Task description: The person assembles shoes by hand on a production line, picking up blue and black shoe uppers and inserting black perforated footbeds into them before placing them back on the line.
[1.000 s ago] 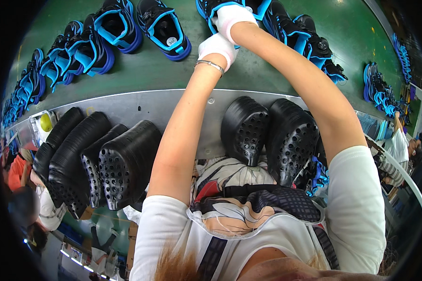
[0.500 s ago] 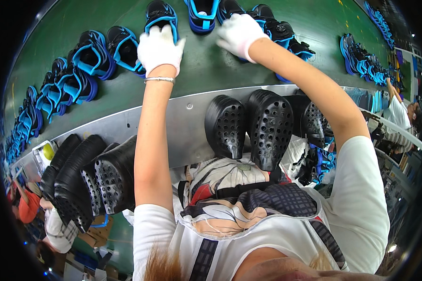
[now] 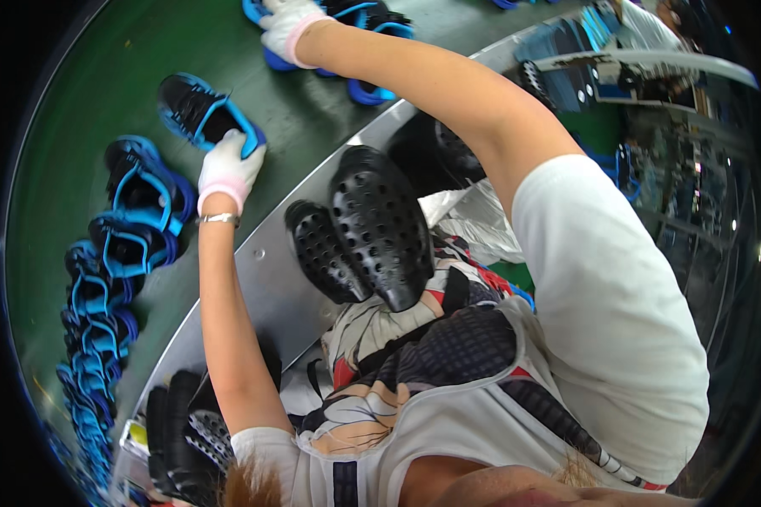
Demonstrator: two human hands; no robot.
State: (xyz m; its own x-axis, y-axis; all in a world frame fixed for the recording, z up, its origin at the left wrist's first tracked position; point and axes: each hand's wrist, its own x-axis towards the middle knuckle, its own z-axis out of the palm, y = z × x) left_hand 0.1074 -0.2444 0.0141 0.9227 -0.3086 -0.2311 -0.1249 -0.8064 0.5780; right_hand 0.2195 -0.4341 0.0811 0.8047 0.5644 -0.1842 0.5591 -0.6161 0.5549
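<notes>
My left hand [image 3: 230, 169], in a white glove, is closed on the heel collar of a black and blue sports shoe [image 3: 196, 108] that rests on the green work surface. At the upper edge, my right hand [image 3: 294, 29], gloved too, has its fingers bent over another black and blue shoe [image 3: 254, 10]. The picture's edge cuts off part of that hand and shoe. More shoes of the same kind [image 3: 379, 29] sit just right of it. Left of my left hand, a shoe with a bright blue collar lining [image 3: 140, 188] stands at the head of a long row.
A grey metal ledge [image 3: 271, 262] borders the green surface [image 3: 313, 118] on my side. Black shoe lasts with holed soles [image 3: 380, 224] stand along it, and several others [image 3: 196, 431] at lower left. Shelving and a person in white [image 3: 647, 27] are at right.
The view has turned, so the shoe rows sit differently in it. My left hand now grips a shoe's heel collar; my right hand and its shoe are now at the upper edge.
</notes>
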